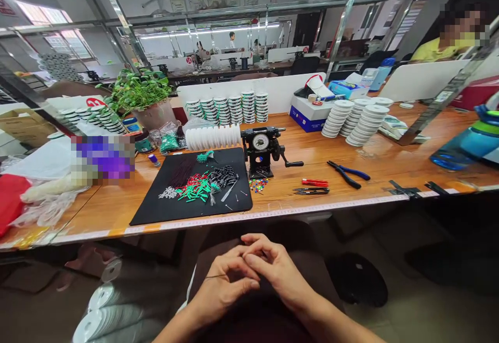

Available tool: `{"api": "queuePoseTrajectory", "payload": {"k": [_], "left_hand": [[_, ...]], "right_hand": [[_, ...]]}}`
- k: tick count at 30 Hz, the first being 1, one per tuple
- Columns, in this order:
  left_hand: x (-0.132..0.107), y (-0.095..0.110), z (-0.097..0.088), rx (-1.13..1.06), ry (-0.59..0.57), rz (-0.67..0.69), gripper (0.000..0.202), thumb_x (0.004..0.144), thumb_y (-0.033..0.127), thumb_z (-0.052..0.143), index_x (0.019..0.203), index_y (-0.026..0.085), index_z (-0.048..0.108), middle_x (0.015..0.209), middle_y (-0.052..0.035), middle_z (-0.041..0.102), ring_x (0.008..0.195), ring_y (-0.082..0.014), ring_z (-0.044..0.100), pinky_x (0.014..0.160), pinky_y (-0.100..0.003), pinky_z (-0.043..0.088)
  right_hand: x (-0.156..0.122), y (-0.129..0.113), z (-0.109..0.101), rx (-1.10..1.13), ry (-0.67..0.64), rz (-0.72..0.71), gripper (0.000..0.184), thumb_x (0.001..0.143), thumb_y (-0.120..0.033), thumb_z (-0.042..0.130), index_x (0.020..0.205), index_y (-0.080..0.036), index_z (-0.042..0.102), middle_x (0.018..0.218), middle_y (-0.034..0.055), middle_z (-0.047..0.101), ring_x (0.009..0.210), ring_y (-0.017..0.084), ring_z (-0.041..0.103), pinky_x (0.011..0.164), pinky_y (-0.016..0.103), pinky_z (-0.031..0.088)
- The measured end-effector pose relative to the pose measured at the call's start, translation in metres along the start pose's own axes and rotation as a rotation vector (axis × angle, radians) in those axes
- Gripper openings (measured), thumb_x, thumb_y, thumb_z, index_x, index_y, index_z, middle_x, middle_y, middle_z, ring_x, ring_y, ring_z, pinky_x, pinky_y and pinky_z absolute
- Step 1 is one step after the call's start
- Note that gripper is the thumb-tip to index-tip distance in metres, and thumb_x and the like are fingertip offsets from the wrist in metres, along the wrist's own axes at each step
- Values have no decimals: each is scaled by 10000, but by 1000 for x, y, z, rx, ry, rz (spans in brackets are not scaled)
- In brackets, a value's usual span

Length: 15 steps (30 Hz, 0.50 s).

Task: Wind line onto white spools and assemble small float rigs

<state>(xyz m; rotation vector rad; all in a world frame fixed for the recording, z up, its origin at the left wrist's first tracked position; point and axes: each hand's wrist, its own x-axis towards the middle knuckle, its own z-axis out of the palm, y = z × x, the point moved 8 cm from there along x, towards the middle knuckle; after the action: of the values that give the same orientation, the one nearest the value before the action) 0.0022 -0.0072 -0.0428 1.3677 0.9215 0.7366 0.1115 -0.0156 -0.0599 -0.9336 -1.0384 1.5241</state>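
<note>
My left hand [228, 280] and my right hand [278, 267] meet above my lap, below the table's front edge. Their fingers are curled and touch each other, the right thumb lying over the left fingertips. Anything between the fingertips is hidden. A thin dark line [215, 276], perhaps a thread, crosses the left hand near the base of the thumb. Nearest on the table is a black mat [156, 205] with green and red tubes [195, 187], black pieces [224, 175], small silvery parts [168, 193] and dark strands [181, 171].
A hand-cranked winder [262, 148] carries a row of white spools [212, 137]. To its right lie blue-handled pliers [348, 173], thread snips [311, 191] and a red item [315, 182]. Spool stacks [366, 119], a potted plant [136, 91] and a blue bottle [468, 137] stand farther out.
</note>
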Motion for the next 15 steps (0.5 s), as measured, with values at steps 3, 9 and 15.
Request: {"api": "queuePoseTrajectory", "payload": {"k": [3,9,15], "left_hand": [[1,-7,6,11,-9,-53,143,728,316,825,658,197,786,742,-70,711,791,-231,615,795,-329,465],[1,-28,-7,-386,208,-191,301,632,426,909,675,166,762,709,-12,607,623,-97,436,585,-217,356],[-3,-34,-5,-566,302,-313,428,547,456,953,732,147,721,510,92,359,477,-36,192,451,-194,161]], "right_hand": [[9,-31,-13,-378,-3,-208,215,915,-433,669,906,-231,743,1135,78,681,1075,244,640,960,360,488],[42,-108,-132,-1229,522,-410,257,992,-351,501,1048,-178,683,1098,158,676,1080,316,579,980,473,420],[93,-129,-217,-1491,531,-152,261,849,-422,709,745,-183,703,848,148,640,926,383,566,792,492,399]]}}
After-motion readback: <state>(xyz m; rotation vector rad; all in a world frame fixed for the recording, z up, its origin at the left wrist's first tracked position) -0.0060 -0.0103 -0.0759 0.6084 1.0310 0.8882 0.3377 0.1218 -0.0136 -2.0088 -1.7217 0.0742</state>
